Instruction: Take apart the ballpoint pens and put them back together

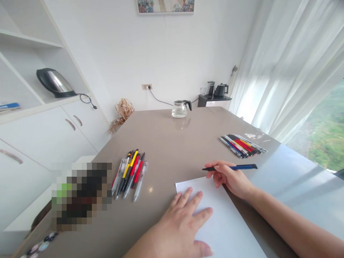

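My left hand [182, 224] lies flat with its fingers spread on a white sheet of paper [223, 225] at the near edge of the grey table [172, 143]. My right hand [231, 177] rests at the sheet's upper right corner, its fingers closed on a blue pen [233, 167] that lies almost level, tip pointing left. A group of several pens [130, 173], clear, yellow, red and black, lies to the left of the paper. A second group of pens [242, 145] lies further back on the right.
A glass coffee pot [180, 108] stands at the table's far edge. A steel kettle [55, 83] sits on a white shelf at left, above cabinets. A blurred-out patch [80, 195] covers the near left. Curtains and a window run along the right.
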Available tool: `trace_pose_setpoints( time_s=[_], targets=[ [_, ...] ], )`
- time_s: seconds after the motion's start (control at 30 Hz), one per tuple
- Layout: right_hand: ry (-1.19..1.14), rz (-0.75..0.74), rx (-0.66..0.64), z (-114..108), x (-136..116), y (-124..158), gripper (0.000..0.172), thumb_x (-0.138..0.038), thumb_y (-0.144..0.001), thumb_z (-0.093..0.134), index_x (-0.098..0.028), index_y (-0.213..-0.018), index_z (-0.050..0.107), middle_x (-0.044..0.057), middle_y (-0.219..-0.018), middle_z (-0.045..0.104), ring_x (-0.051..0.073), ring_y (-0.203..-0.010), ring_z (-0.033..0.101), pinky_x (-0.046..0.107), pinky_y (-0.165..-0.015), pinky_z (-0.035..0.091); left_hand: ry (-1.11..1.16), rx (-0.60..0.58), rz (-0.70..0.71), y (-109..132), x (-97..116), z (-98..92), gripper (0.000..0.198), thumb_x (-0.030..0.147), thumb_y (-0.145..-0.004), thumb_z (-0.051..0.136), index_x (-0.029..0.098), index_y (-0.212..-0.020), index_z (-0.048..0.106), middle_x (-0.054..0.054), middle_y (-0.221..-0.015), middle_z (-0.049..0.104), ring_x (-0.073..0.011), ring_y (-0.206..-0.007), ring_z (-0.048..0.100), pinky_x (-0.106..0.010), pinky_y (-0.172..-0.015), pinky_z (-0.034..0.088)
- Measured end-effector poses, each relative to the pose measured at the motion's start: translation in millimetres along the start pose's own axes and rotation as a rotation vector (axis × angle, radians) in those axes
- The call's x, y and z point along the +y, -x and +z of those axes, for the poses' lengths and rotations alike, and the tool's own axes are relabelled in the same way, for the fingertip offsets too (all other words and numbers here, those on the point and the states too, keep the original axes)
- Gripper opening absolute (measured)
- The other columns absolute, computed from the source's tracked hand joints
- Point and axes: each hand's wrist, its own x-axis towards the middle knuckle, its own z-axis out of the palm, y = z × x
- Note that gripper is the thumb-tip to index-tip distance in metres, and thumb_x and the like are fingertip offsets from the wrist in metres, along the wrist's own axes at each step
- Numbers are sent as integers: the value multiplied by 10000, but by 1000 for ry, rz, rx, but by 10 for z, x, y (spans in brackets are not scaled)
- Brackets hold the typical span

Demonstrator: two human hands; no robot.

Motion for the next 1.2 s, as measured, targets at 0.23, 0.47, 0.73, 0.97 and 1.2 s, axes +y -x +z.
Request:
trace_pose_setpoints(
  time_s=[0.23, 0.47, 0.73, 0.97, 1.2],
  targets=[
    [551, -115, 152, 63, 7, -7, 141, -193, -687, 459, -148, -633, 582, -22, -488, 500, 78, -439, 410, 192, -400, 309, -16, -58, -22, -64, -3, 7, 651, 559, -731, 433, 298, -1302, 259, -69, -1417, 92, -301, -1273, 4, -520, -1002, 72],
    [667, -116, 175, 87, 58, -38, 159, -185, -671, 419, -155, -611, 564, -31, -485, 476, 87, -464, 415, 197, -430, 323, -6, -71, -40, -68, -31, 37, 659, 486, -712, 509, 330, -1297, 250, -43, -1422, 59, -295, -1273, -25, -521, -1005, 58],
    [688, -120, 207, 99, 74, -55, 150, -190, -650, 415, -156, -567, 535, -29, -474, 466, 88, -456, 403, 197, -419, 305, 15, -81, -51, -65, -7, 25, 642, 483, -729, 489, 332, -1301, 240, -28, -1424, 66, -293, -1272, -34, -523, -1008, 52],
    [686, -121, 183, 91, 68, -49, 152, -186, -645, 410, -157, -583, 546, -31, -472, 464, 87, -448, 397, 197, -419, 306, 9, -86, -65, -60, 10, 17, 635, 490, -734, 479, 333, -1301, 239, -31, -1424, 70, -289, -1272, -34, -519, -1009, 54],
    [688, -134, 211, 94, 82, -48, 137, -186, -635, 411, -162, -537, 504, -31, -463, 455, 89, -451, 388, 198, -415, 296, -2, -75, -47, -51, 1, 27, 637, 477, -735, 486, 328, -1301, 237, -33, -1425, 68, -276, -1272, -62, -515, -1010, 47]
  ],
)
